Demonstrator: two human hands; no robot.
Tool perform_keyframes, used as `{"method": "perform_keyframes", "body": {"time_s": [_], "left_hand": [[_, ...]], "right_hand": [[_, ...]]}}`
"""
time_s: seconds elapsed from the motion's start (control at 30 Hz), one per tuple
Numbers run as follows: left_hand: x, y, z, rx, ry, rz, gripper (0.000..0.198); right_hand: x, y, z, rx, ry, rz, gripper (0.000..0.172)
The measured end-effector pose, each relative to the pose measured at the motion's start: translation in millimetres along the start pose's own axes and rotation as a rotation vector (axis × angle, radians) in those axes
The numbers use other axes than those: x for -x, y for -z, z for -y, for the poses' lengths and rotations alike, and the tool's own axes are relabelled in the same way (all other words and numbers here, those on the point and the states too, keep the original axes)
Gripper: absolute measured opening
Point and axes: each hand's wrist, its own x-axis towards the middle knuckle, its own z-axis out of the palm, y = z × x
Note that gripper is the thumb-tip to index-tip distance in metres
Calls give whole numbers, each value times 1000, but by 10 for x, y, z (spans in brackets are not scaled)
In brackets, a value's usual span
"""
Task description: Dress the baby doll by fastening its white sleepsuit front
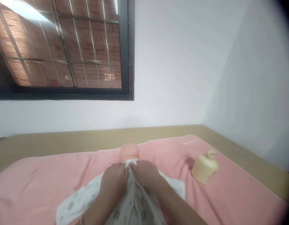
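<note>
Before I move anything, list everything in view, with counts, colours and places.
Cloth: 1, pink with a pale edge, across the lower picture
Garment: 1, white with greenish prints, on the cloth, lower centre
Rounded head-like form: 1, pinkish, at the garment's far end
Bottle: 1, pale yellow, on the cloth, right
Flat surface: 1, tan, under the cloth
Walls: 2, white, behind and right
Window frame: 1, dark grey, upper left
Bars: several, metallic, across the window
Brick wall: 1, reddish brown, beyond the bars
Left hand: 1, bare, fingers gripping the garment
Right hand: 1, bare, gripping beside it
</note>
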Motion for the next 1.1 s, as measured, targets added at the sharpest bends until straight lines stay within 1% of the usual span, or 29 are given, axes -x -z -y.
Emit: {"method": "perform_keyframes", "body": {"time_s": [0.03, 0.07, 0.1, 0.13, 0.17, 0.23, 0.27, 0.3, 0.33, 0.37, 0.4, 0.43, 0.47, 0.53, 0.6, 0.63, 0.7, 0.77, 0.83, 0.87, 0.9, 0.93, 1.0, 1.07, 1.1], "left_hand": [[-24, 1, 29, 26, 31, 23, 38], [-48, 8, 57, 62, 65, 55, 37], [-67, 20, 79, 104, 87, 88, 37], [-79, 34, 88, 139, 97, 111, 37], [-80, 48, 84, 157, 99, 117, 38], [-58, 65, 35, 128, 79, 72, 41], [-39, 68, -2, 90, 59, 37, 42], [-20, 68, -40, 53, 38, 2, 43], [-4, 65, -74, 27, 23, -29, 43], [6, 63, -98, 16, 13, -53, 43], [8, 62, -110, 20, 17, -69, 42], [3, 63, -109, 36, 38, -74, 40], [-8, 66, -96, 59, 68, -65, 38], [-35, 73, -54, 91, 111, 10, 33], [-47, 72, -21, 79, 101, 88, 29], [-43, 65, -18, 55, 87, 99, 29], [-16, 43, -41, -4, 39, 54, 31], [13, 19, -80, -42, -13, -30, 37], [14, 8, -95, -21, -6, -78, 41], [1, 8, -82, 11, 27, -73, 42], [-21, 11, -56, 51, 66, -46, 43], [-48, 16, -18, 94, 95, -3, 43], [-98, 24, 65, 172, 106, 99, 43], [-120, 32, 109, 207, 81, 155, 44], [-115, 38, 104, 202, 77, 148, 44]], "right_hand": [[61, 28, 40, 78, 80, -23, 44], [117, 53, 81, 150, 162, -48, 39], [157, 70, 114, 201, 230, -69, 42], [175, 79, 132, 224, 268, -80, 48], [166, 79, 130, 218, 262, -77, 48], [85, 61, 63, 135, 151, -24, 42], [29, 48, 10, 64, 59, 20, 46], [-24, 36, -46, -18, -26, 65, 56], [-64, 27, -96, -93, -79, 107, 65], [-84, 21, -130, -144, -100, 134, 71], [-80, 15, -145, -162, -89, 140, 72], [-55, 9, -138, -145, -57, 125, 68], [-14, 0, -113, -101, -13, 89, 60], [78, -26, -34, 5, 80, -7, 44], [123, -54, 32, 62, 127, -71, 38], [114, -63, 43, 70, 114, -75, 38], [44, -65, 15, 56, 28, -37, 45], [-46, -45, -51, -6, -57, 35, 60], [-87, -15, -92, -59, -92, 75, 71], [-76, -3, -88, -58, -83, 73, 71], [-46, 6, -65, -35, -49, 59, 67], [-3, 10, -28, 1, -1, 30, 60], [91, 6, 65, 55, 87, -49, 47], [133, -5, 120, 53, 116, -96, 45], [122, -9, 116, 41, 93, -95, 47]]}}
